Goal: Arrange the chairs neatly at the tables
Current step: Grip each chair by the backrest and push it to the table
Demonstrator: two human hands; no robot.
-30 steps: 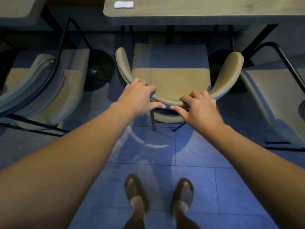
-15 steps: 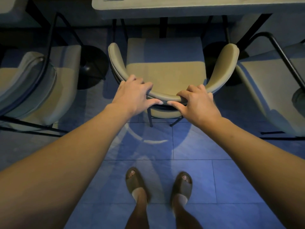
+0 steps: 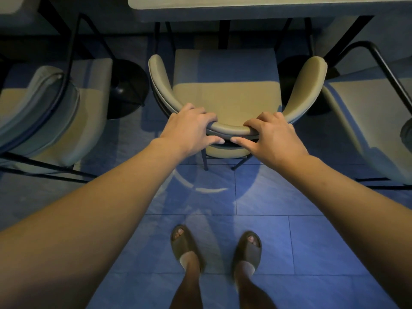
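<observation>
Nearest us, our feet in olive-brown open-toed rubber slides (image 3: 249, 249) stand on the blue-grey tiled floor (image 3: 263, 197), just short of the chair's rear legs. Ahead, our left hand (image 3: 189, 130) and right hand (image 3: 273, 136) are both wrapped over the top of the curved, padded beige backrest (image 3: 231, 130) of the black-framed armchair (image 3: 225, 94), fingers over the inner face and thumbs pressed under the outer edge, the two thumbs nearly meeting at the middle. This armchair faces the pale grey table (image 3: 267, 7), its seat front lying close to the table's edge; how far it sits beneath we cannot tell.

We judge the risks to be modest but real. Our grip is bunched at the centre of the backrest, so an uneven push could swing the armchair off square, carrying one armrest tip toward the neighbouring beige chair on the left (image 3: 55, 112) or the matching chair on the right (image 3: 367, 121), both just beside it. Shoved too hard, the armrests might strike the table's underside or its dark legs (image 3: 224, 33). The thin black legs could also catch a tile joint and tip the armchair forward, and the round black pedestal base (image 3: 127, 88) lies near its left side.
</observation>
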